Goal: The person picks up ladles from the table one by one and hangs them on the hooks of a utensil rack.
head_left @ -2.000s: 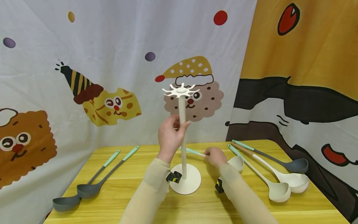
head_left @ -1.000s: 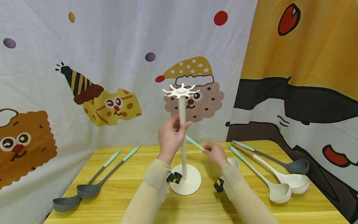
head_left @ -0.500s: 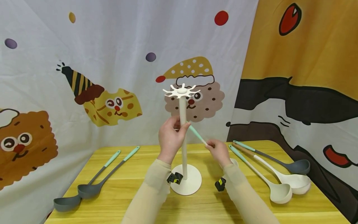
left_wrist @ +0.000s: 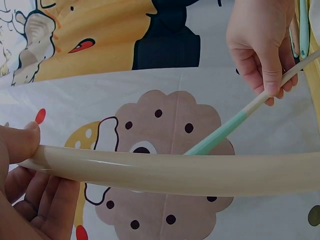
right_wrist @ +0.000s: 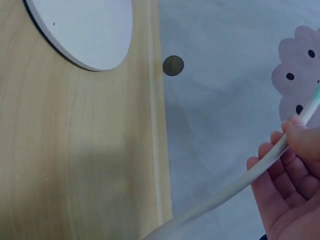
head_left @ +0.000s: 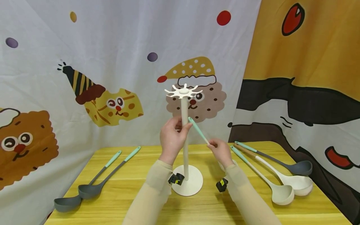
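A white stand rises from a round base and carries a ring of hooks at its top. My left hand grips the pole partway up, thumb on its near side. With thumb and fingers my right hand pinches a ladle by its cream shaft, just below the mint handle. This ladle slants, handle end up beside the pole and below the hooks; its bowl is mostly hidden behind the right hand and sleeve. In the left wrist view the ladle's handle passes behind the pole.
On the table's right lie a cream ladle, a white ladle with a wooden handle and a dark grey ladle. Two grey ladles lie on the left. A patterned cloth hangs behind the table.
My right hand has lifted the ladle off the table, and its handle end has swung upward from near the tabletop to beside my left thumb. The left hand has kept its grip on the pole.
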Available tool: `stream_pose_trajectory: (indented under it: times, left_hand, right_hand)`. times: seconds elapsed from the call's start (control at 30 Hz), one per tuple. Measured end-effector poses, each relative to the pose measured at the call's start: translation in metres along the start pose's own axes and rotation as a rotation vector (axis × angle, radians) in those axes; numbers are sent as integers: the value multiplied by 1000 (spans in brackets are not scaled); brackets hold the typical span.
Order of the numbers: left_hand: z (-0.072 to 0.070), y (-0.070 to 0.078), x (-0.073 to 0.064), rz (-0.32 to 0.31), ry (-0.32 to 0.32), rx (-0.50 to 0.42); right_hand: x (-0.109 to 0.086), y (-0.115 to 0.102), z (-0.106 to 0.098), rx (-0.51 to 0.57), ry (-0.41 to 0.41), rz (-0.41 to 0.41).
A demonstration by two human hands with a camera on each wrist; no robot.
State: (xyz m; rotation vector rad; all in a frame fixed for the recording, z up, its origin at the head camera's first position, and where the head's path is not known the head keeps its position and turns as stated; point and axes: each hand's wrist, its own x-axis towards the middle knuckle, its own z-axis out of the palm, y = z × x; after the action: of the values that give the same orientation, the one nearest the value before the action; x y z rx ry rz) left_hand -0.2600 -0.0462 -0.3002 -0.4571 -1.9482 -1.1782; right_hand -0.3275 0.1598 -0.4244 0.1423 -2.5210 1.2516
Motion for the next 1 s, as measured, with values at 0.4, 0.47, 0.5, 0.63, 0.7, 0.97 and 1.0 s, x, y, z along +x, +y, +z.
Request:
stream_pose_trajectory:
  times: [0.4, 0.47, 0.5, 0.63, 0.7, 0.97, 1.0]
  left_hand:
    - [1, 0, -1, -6, 8, 4]
    - [1, 0, -1, -1, 9, 5]
    - [1, 0, -1, 1, 9, 4]
    - [0, 1, -1, 4, 6, 8]
    - [0, 1, -1, 5, 7, 10]
    - [1, 0, -1, 9, 10, 18]
    - [1, 0, -1, 8, 10, 17]
  right_hand:
    - [3, -2, -5, 67, 29, 16]
    - [3, -4, -6, 78, 45, -1]
    - [3, -5, -7, 86, 55, -8]
    - [4, -11, -10, 117, 82, -21]
    - [5, -14, -12, 129, 87, -17]
    - [7, -22, -17, 165, 114, -36]
    - [8, -23, -18, 173, 117, -38]
